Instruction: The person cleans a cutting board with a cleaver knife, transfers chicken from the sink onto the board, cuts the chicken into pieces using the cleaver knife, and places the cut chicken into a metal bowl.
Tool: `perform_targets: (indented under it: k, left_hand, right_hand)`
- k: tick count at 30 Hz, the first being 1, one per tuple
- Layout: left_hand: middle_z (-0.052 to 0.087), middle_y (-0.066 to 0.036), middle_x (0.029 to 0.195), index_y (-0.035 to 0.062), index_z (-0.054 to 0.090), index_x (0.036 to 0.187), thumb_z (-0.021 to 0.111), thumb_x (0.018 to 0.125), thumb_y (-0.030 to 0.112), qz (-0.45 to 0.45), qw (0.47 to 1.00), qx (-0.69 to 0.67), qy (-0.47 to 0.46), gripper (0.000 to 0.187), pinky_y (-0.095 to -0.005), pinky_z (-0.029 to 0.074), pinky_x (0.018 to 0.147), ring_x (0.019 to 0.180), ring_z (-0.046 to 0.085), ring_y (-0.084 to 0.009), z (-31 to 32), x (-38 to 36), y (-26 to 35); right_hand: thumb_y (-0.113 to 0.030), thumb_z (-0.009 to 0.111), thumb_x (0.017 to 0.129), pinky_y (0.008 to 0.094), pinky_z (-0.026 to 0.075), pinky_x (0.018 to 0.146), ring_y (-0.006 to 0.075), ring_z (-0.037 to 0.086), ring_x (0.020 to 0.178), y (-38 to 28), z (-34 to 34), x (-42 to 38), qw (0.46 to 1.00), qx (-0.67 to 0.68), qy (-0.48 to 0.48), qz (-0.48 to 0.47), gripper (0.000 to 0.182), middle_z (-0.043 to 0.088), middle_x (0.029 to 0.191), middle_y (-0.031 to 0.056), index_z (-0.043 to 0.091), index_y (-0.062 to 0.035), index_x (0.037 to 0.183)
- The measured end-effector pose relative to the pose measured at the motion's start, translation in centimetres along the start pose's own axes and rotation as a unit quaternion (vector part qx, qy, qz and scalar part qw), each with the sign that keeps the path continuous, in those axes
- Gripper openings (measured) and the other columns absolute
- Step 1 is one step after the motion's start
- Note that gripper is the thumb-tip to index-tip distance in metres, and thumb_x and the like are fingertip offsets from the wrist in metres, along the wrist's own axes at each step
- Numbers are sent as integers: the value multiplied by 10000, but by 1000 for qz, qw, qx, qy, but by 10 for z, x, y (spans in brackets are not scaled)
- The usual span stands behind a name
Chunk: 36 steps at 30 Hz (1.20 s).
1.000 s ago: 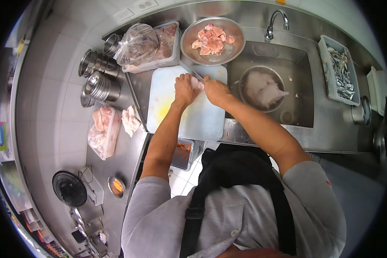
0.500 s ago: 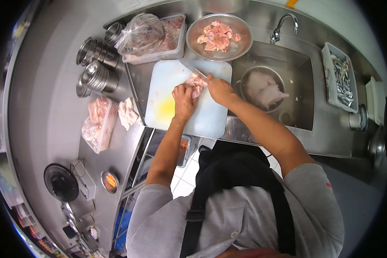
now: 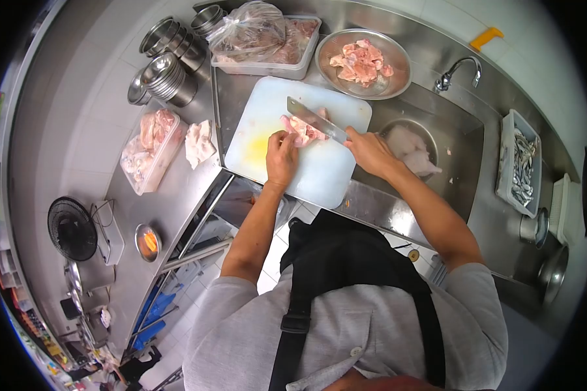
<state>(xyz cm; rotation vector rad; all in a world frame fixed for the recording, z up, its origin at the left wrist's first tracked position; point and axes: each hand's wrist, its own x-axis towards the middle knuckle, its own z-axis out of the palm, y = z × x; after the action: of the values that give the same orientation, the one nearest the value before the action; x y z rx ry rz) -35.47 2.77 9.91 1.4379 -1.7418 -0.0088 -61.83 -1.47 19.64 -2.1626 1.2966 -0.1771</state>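
Note:
On the white cutting board (image 3: 329,174) lies a piece of raw pink meat (image 3: 304,135), which looks like chicken. My left hand (image 3: 282,158) is closed on the near left end of this meat, its fingers bent together. With my right hand (image 3: 370,152) I grip the handle of a broad-bladed knife (image 3: 315,120). The blade slants across the meat, its tip toward the far left, and the broad side shows. It hides part of the meat; whether it touches cannot be seen. A yellow patch (image 3: 257,148) marks the board left of my left hand.
Behind the board stand a metal bowl (image 3: 399,81) of meat pieces and a tub (image 3: 298,70) with bagged meat. The sink (image 3: 460,179), holding a pale carcass (image 3: 411,151) in a basin, is at the right. A fish tray (image 3: 507,176) lies beyond; another meat tub (image 3: 166,156) stands left.
The view has shifted and turned slightly. The knife has tilted so its broad side shows, and my right hand has moved away from my left. My left hand still holds the meat.

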Motion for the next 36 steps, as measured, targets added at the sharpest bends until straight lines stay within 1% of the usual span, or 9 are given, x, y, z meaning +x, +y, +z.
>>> perform_targets:
  k: [12, 21, 27, 29, 31, 32, 33, 34, 36]
  left_hand:
    - [591, -172, 1125, 48, 644, 1176, 755, 741, -61, -50, 988, -109, -97, 462, -437, 554, 847, 980, 640, -363, -7, 25, 3]
    - [621, -200, 1163, 14, 615, 1147, 801, 686, 52, -33, 984, -60, -167, 498, -458, 549, 912, 1050, 632, -414, -3, 42, -18]
    - [662, -199, 1133, 19, 652, 1121, 784, 732, 93, 1, 983, -100, -152, 418, -452, 553, 910, 1060, 640, -408, -1, 53, -24]
    - [670, -167, 1062, 33, 652, 1095, 779, 760, 115, 10, 984, -132, -119, 367, -452, 540, 870, 985, 653, -381, 12, 50, -35]
    - [684, -173, 1072, 27, 671, 1084, 789, 770, 156, 11, 986, -134, -100, 359, -468, 530, 895, 1006, 653, -376, 16, 55, -30]
    - [691, -178, 1083, 32, 687, 1087, 801, 767, 181, -9, 985, -145, -95, 371, -470, 523, 915, 1022, 648, -383, 19, 56, -30]
    - [691, -186, 1084, 42, 699, 1088, 806, 770, 207, -32, 982, -158, -100, 373, -471, 519, 921, 1031, 650, -384, 14, 56, -26]
    - [697, -183, 1080, 50, 711, 1078, 803, 784, 238, -66, 980, -143, -123, 362, -469, 521, 921, 1037, 652, -384, 26, 53, -41]
    - [714, -164, 1057, 68, 720, 1088, 796, 793, 291, 7, 976, -185, -115, 378, -468, 518, 934, 1041, 657, -380, 36, 54, -51]
  right_hand:
    - [-193, 537, 1049, 596, 526, 798, 491, 689, 894, -6, 40, 10, 1000, -15, 7, 25, 224, 711, 909, 284, 514, 19, 1117]
    - [-87, 427, 988, 590, 546, 751, 471, 711, 824, -22, 49, 17, 995, -87, 39, 5, 134, 701, 841, 288, 483, 12, 1059]
    - [-130, 440, 1025, 587, 538, 760, 463, 705, 807, -8, 56, 58, 993, -104, 50, -5, 317, 698, 838, 280, 512, 31, 1289]
    - [-143, 444, 1028, 581, 544, 760, 459, 709, 830, -6, 42, 65, 989, -150, 3, 19, 388, 702, 886, 290, 511, 40, 1363]
    - [-187, 440, 1044, 567, 533, 809, 452, 691, 901, 26, 57, 89, 993, -97, 18, -64, 374, 705, 973, 295, 533, 50, 1318]
    - [-140, 460, 1019, 563, 547, 794, 435, 703, 910, 21, 58, 99, 992, -108, 19, -61, 271, 712, 956, 270, 673, 22, 1061]
    - [-155, 453, 1030, 554, 530, 807, 456, 678, 898, 45, 77, 108, 981, -146, 54, -115, 291, 701, 951, 281, 679, 27, 1047]
    - [-169, 442, 1041, 538, 517, 810, 480, 651, 904, 47, 78, 109, 983, -77, 78, -150, 310, 691, 960, 289, 677, 34, 1052]
    - [-171, 434, 1053, 555, 496, 872, 503, 642, 1015, 46, 62, 108, 985, -33, 28, -165, 326, 687, 1081, 315, 598, 44, 1236]
